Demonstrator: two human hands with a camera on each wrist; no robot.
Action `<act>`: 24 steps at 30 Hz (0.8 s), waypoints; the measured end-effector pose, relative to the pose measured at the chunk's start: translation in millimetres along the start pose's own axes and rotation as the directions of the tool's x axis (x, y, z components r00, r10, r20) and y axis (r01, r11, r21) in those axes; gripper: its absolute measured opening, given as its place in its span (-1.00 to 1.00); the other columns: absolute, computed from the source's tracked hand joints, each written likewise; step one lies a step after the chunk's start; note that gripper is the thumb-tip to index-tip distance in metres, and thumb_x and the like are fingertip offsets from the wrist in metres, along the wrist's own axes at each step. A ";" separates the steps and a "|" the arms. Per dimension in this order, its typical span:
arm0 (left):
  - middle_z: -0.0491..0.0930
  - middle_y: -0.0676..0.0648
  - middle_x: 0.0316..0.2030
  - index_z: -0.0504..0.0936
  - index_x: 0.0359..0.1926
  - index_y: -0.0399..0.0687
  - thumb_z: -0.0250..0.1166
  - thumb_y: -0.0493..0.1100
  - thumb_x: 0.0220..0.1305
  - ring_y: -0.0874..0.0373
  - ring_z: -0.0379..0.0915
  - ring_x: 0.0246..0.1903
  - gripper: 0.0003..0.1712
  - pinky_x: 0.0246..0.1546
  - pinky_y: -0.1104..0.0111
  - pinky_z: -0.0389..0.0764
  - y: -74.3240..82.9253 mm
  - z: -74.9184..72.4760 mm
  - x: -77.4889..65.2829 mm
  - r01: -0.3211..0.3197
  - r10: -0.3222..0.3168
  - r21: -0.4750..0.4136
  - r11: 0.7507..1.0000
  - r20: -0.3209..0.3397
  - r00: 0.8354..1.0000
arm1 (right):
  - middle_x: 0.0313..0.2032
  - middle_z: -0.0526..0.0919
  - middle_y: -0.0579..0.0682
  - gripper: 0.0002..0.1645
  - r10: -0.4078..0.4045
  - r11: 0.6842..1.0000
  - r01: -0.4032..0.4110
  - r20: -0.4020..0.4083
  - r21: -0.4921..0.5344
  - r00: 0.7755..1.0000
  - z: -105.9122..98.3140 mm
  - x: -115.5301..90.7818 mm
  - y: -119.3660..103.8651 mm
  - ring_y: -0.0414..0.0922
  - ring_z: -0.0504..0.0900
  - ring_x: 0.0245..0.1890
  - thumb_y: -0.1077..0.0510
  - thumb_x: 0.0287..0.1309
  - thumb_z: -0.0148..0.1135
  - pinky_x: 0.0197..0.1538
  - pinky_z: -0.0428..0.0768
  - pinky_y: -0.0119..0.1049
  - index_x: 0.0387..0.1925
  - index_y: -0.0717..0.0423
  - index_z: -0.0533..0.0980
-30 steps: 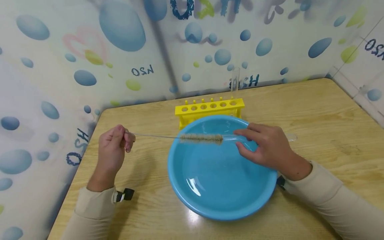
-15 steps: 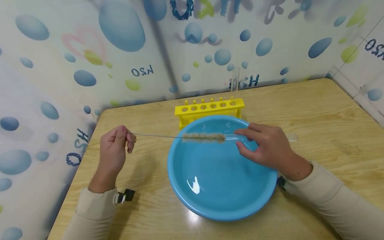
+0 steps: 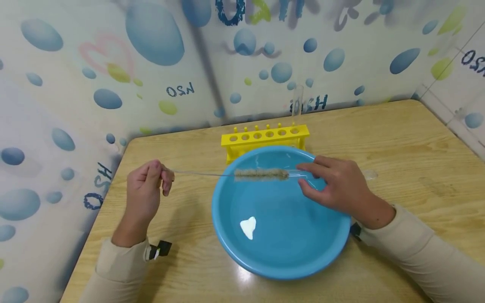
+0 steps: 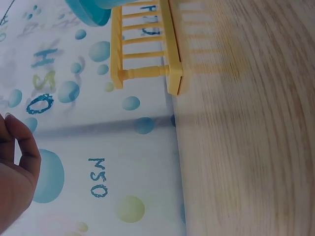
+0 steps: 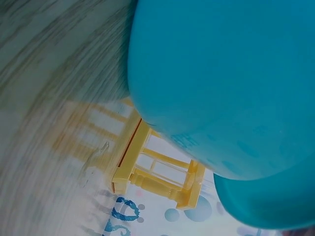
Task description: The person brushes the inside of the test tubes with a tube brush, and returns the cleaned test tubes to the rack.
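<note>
My left hand (image 3: 145,183) pinches the thin wire handle of a test tube brush (image 3: 261,174), held level with its tan bristles over the blue basin (image 3: 217,214). From the right, my right hand (image 3: 337,185) grips a clear glass test tube (image 3: 297,173) between thumb and fingers. The brush's front end overlaps the tube's glass just left of those fingertips. Most of the tube is hidden behind the hand, and its far end shows to the right. Only part of the left hand (image 4: 19,167) appears in the left wrist view; the basin (image 5: 216,83) fills much of the right wrist view.
Behind the basin stands a yellow test tube rack (image 3: 265,136), with another clear test tube (image 3: 297,101) upright at its right end. The wooden table (image 3: 379,134) meets a patterned wall (image 3: 204,84) at the back.
My left hand and the brush have moved slightly to the right, so the bristles now cover more of the tube's glass. The right hand and the tube have stayed almost still.
</note>
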State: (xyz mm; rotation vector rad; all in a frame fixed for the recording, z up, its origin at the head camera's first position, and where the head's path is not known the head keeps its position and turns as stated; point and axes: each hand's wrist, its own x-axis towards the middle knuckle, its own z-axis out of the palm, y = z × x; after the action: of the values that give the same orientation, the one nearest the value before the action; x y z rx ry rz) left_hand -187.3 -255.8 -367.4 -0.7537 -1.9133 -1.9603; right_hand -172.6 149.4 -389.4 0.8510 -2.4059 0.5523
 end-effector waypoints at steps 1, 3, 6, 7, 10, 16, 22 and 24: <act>0.40 0.02 -0.68 0.42 -0.54 -0.35 -0.08 -0.27 0.58 0.22 0.29 -0.68 -0.54 -0.62 0.45 0.38 0.6 1.0 -0.1 -0.001 0.001 0.012 1.000 0.004 1.000 | -0.53 0.64 -0.01 -0.63 -0.001 1.000 0.001 0.002 -0.001 1.000 0.2 0.1 0.1 -0.16 0.56 -0.62 0.01 -0.07 0.42 -0.56 0.44 -0.44 -0.20 0.11 0.72; 0.41 0.03 -0.68 0.41 -0.54 -0.36 -0.08 -0.27 0.58 0.23 0.29 -0.68 -0.54 -0.63 0.44 0.37 1.1 2.6 -0.2 -0.003 0.003 0.036 0.999 0.012 1.000 | -0.51 0.67 0.00 -0.62 -0.001 1.000 0.001 0.005 -0.004 1.000 0.4 0.4 0.2 -0.14 0.59 -0.61 0.01 -0.08 0.43 -0.56 0.48 -0.41 -0.20 0.11 0.72; 0.42 0.05 -0.67 0.40 -0.55 -0.38 -0.07 -0.25 0.58 0.24 0.30 -0.68 -0.53 -0.63 0.44 0.37 1.2 3.7 -0.9 0.003 -0.005 0.073 0.997 0.023 1.000 | -0.46 0.71 0.02 -0.61 0.001 1.000 -0.001 0.009 -0.013 1.000 0.7 0.5 0.0 -0.12 0.63 -0.59 0.02 -0.12 0.46 -0.55 0.52 -0.38 -0.19 0.11 0.72; 0.43 0.05 -0.67 0.40 -0.54 -0.38 -0.07 -0.25 0.58 0.24 0.30 -0.68 -0.53 -0.64 0.44 0.37 1.1 4.0 -1.5 0.007 -0.009 0.082 0.997 0.023 1.000 | -0.46 0.71 0.02 -0.60 0.003 1.000 -0.002 0.010 -0.015 1.000 0.8 0.3 -0.1 -0.12 0.64 -0.58 0.02 -0.12 0.46 -0.55 0.52 -0.39 -0.19 0.11 0.73; 0.44 0.08 -0.66 0.40 -0.54 -0.38 -0.08 -0.26 0.58 0.25 0.31 -0.68 -0.52 -0.66 0.45 0.38 0.7 5.1 -3.5 0.029 -0.031 0.098 0.995 0.018 0.999 | -0.45 0.71 0.02 -0.60 -0.001 1.000 0.001 0.010 -0.016 1.000 0.8 -0.5 -0.7 -0.13 0.63 -0.60 0.03 -0.13 0.48 -0.56 0.50 -0.40 -0.19 0.11 0.73; 0.44 0.07 -0.68 0.42 -0.54 -0.38 -0.09 -0.26 0.59 0.25 0.31 -0.72 -0.52 -0.65 0.44 0.40 2.6 11.7 -4.1 0.072 -0.074 0.145 0.987 0.007 0.997 | -0.48 0.69 0.01 -0.58 -0.004 1.000 0.004 0.009 -0.012 1.000 1.0 0.0 -0.5 -0.14 0.62 -0.58 0.01 -0.10 0.46 -0.55 0.52 -0.38 -0.15 0.12 0.72; 0.40 -0.01 -0.68 0.35 -0.47 -0.41 -0.17 -0.26 0.61 0.20 0.30 -0.75 -0.55 -0.63 0.41 0.42 5.7 18.8 -5.5 0.058 -0.066 0.233 0.971 0.029 0.997 | -0.50 0.66 -0.02 -0.49 0.014 1.000 -0.015 0.029 0.024 0.999 0.7 -1.3 -0.3 -0.18 0.56 -0.58 0.02 -0.07 0.49 -0.54 0.49 -0.44 -0.03 0.12 0.67; 0.39 -0.04 -0.67 0.33 -0.45 -0.42 -0.22 -0.27 0.60 0.18 0.30 -0.76 -0.56 -0.62 0.40 0.42 6.9 20.7 -5.5 0.045 -0.058 0.231 0.972 0.048 0.997 | -0.49 0.67 -0.02 -0.47 0.016 0.999 -0.016 0.028 0.031 0.999 0.4 -1.0 -0.1 -0.17 0.57 -0.58 0.06 -0.11 0.52 -0.53 0.50 -0.44 -0.03 0.13 0.65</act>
State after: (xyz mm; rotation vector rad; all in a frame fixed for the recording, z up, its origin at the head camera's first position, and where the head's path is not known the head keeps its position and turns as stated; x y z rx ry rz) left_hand -175.7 -236.6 -365.2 -0.7041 -2.1652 -1.7214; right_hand -172.0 149.6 -390.2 0.8585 -2.4366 0.5894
